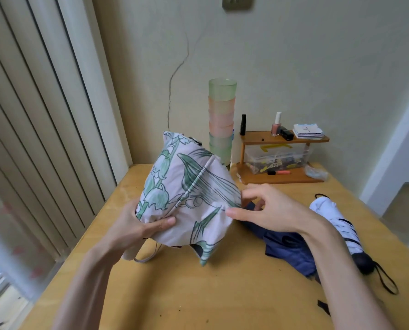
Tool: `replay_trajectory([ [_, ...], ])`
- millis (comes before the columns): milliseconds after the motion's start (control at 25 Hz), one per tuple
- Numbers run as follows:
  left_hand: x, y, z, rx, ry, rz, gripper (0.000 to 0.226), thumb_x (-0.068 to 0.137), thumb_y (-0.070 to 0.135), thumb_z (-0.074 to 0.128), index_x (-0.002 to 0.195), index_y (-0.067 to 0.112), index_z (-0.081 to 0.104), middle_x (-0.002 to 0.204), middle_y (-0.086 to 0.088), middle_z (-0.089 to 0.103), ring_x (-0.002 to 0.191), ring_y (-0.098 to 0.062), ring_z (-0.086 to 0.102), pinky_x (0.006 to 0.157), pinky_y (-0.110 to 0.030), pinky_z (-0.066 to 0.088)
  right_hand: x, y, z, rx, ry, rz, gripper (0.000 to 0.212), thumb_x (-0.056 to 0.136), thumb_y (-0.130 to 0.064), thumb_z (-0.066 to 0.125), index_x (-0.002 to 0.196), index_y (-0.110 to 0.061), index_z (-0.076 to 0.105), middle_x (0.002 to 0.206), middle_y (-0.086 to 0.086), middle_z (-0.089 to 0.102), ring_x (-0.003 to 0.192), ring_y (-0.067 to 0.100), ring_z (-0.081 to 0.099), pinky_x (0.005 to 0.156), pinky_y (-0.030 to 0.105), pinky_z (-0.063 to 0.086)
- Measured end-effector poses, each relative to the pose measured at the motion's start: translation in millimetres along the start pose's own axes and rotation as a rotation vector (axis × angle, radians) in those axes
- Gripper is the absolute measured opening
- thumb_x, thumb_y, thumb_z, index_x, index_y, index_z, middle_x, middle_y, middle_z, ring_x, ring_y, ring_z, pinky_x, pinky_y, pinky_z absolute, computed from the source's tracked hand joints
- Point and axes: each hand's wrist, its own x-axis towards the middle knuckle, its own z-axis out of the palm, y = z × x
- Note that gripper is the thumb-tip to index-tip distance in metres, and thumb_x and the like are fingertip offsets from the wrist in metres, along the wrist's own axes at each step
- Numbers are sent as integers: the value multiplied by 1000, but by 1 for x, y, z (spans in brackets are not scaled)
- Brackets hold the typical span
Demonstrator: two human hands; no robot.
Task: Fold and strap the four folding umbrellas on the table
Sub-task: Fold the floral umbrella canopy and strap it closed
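**Gripping floral umbrella over desk, canopy loose**

Head view. Both hands hold the floral umbrella (189,194) above the desk (198,294), near its left-centre. The tip points up and away toward the wall. Its canopy hangs loose and billowed, with no strap seen around it.

The left hand (139,225) grips the gathered lower canopy, thumb laid across the cloth. A pale handle (129,254) with a wrist loop shows just below this hand. The right hand (270,208) pinches the canopy's right edge between thumb and curled fingers.

A navy umbrella (291,248) lies on the desk under the right forearm, its cloth slack and spread. Just right of it lies a white umbrella (337,225) with dark stripes. Its black handle and cord loop point toward the near right edge.

At the far edge, against the wall, stands a tall stack of cups (221,120). Beside that is a small wooden shelf (284,139) carrying bottles and papers, with a clear box (277,158) on its lower level.
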Motion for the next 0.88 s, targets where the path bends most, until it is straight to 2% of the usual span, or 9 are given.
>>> replay_trajectory([
  [120, 0, 0, 4, 12, -10, -1, 52, 69, 17, 90, 118, 17, 73, 110, 3, 81, 101, -16, 78, 79, -25, 62, 5, -3, 13, 164, -93, 15, 54, 89, -66, 65, 92, -15, 80, 107, -8, 73, 99, 16, 69, 90, 33, 55],
  [240, 1, 0, -4, 7, 72, 6, 50, 68, 18, 90, 115, 18, 74, 109, 3, 81, 99, -16, 78, 80, -28, 63, 2, 4, 7, 192, -70, 16, 52, 101, -55, 54, 90, -7, 71, 93, 7, 64, 91, 15, 61, 93, 46, 55],
  [320, 1, -2, -11, 10, 125, 2, 48, 67, 20, 91, 112, 17, 76, 107, 2, 81, 97, -18, 78, 80, -30, 64, -2, 9, -5, 170, 24, -47, 34, 104, -41, 53, 101, -18, 77, 98, 3, 69, 94, 9, 63, 84, 32, 55],
  [400, 1, -2, -12, 2, 128, -12, 47, 69, 20, 91, 113, 17, 76, 108, 1, 81, 98, -20, 78, 81, -33, 64, -6, 12, -12, 168, 90, -74, 22, 106, -29, 58, 104, -27, 79, 99, -6, 72, 94, 10, 67, 83, 22, 51],
  [480, 1, -2, -11, 4, 104, -13, 46, 71, 16, 91, 114, 18, 75, 109, 1, 81, 99, -21, 78, 86, -39, 63, -5, 13, -13, 158, 81, -73, 20, 106, -21, 60, 103, -22, 80, 98, -11, 73, 93, 9, 69, 85, 22, 52],
  [560, 1, -2, -10, 0, 94, -3, 45, 72, 15, 90, 114, 19, 74, 110, 1, 81, 100, -21, 78, 85, -36, 64, -3, 13, -11, 178, 85, -78, 18, 105, -19, 62, 105, -23, 79, 100, -14, 74, 93, 5, 68, 86, 18, 50],
  [720, -1, -2, -9, 4, 43, 5, 52, 74, 13, 90, 122, 19, 71, 116, 1, 80, 106, -20, 76, 90, -38, 62, 3, 10, -1, 217, 55, -88, 26, 104, -19, 66, 107, -42, 79, 109, -7, 71, 105, 12, 68, 94, 21, 52],
  [800, 1, -2, -7, 17, 44, -1, 52, 75, 13, 91, 123, 19, 71, 116, 1, 80, 106, -20, 77, 92, -41, 60, 8, 10, 8, 179, 89, -70, 28, 101, -19, 70, 97, -45, 79, 104, -6, 70, 101, 13, 69, 87, 25, 53],
  [880, 2, -3, -7, 14, 93, 1, 50, 73, 14, 92, 119, 22, 72, 112, 2, 80, 102, -19, 78, 87, -39, 61, 13, 10, 13, 132, 234, -55, 16, 96, -20, 75, 94, -35, 81, 102, -7, 71, 95, 10, 69, 78, 28, 51],
])
